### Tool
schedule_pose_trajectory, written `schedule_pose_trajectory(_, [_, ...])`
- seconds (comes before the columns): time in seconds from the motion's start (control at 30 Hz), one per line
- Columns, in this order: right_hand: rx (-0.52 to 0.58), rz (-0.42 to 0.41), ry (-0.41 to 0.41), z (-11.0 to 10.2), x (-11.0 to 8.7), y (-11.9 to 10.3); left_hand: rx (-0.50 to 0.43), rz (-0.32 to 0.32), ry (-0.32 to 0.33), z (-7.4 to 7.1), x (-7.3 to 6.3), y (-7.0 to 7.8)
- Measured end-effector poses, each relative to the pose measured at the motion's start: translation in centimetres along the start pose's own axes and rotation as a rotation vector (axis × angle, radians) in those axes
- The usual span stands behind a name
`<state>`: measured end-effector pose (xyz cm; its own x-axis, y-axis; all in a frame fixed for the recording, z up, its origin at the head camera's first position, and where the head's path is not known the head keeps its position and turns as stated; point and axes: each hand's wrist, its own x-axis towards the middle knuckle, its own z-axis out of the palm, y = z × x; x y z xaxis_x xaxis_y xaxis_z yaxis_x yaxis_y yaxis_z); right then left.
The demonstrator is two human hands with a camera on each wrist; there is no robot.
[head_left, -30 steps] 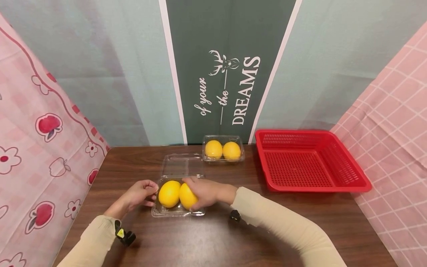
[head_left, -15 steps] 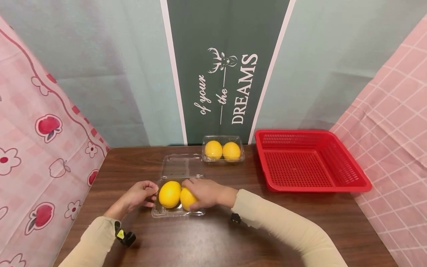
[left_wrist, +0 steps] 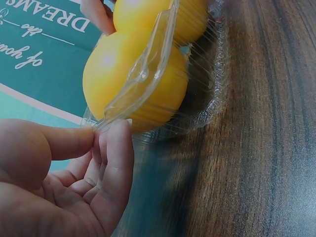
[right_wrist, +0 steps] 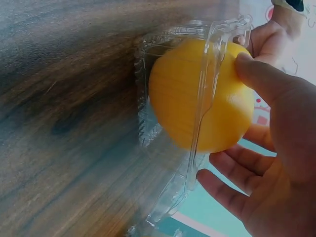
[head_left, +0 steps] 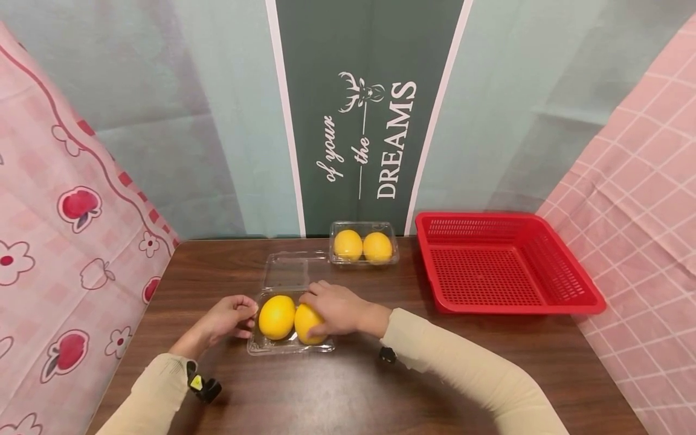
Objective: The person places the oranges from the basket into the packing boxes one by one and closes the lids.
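Note:
A clear plastic clamshell box [head_left: 272,347] lies open on the table, its lid [head_left: 288,270] folded back toward the wall. Two large yellow oranges sit side by side in its base: a left orange [head_left: 277,317] and a right orange [head_left: 307,326]. My left hand [head_left: 228,317] pinches the box's left rim between thumb and fingertips, as the left wrist view shows. With my right hand [head_left: 339,308] I hold the right orange, thumb on its near side and fingers round the far side. The right wrist view shows this orange [right_wrist: 197,98] low inside the box wall.
Behind, against the wall cloth, stands a closed clear box [head_left: 363,260] with two more oranges in it. A red perforated plastic basket [head_left: 435,290] occupies the back right of the brown wooden table [head_left: 348,393]. Patterned pink cloths hang on both sides.
My right hand has shifted slightly right on the right orange, its thumb now lying across the front. The left hand and the box have barely moved.

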<state>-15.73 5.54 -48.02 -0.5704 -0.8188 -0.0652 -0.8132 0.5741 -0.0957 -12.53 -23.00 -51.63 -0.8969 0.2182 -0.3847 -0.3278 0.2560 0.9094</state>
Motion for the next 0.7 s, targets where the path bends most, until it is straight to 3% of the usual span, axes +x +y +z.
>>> schedule_pose_trajectory(0.13, [0.032,0.013,0.021,-0.1,-0.2,0.4,-0.004,0.002,0.005,0.0,0.0,0.0])
schedule_pose_trajectory(0.5, [-0.01,0.003,0.025,-0.2,-0.3,0.8,0.0,-0.005,-0.008,-0.3,0.0,-0.1])
schedule_pose_trajectory(0.7, [0.042,0.021,0.037,0.0,-0.3,1.1,-0.002,-0.006,-0.001,-0.1,-0.1,0.0])
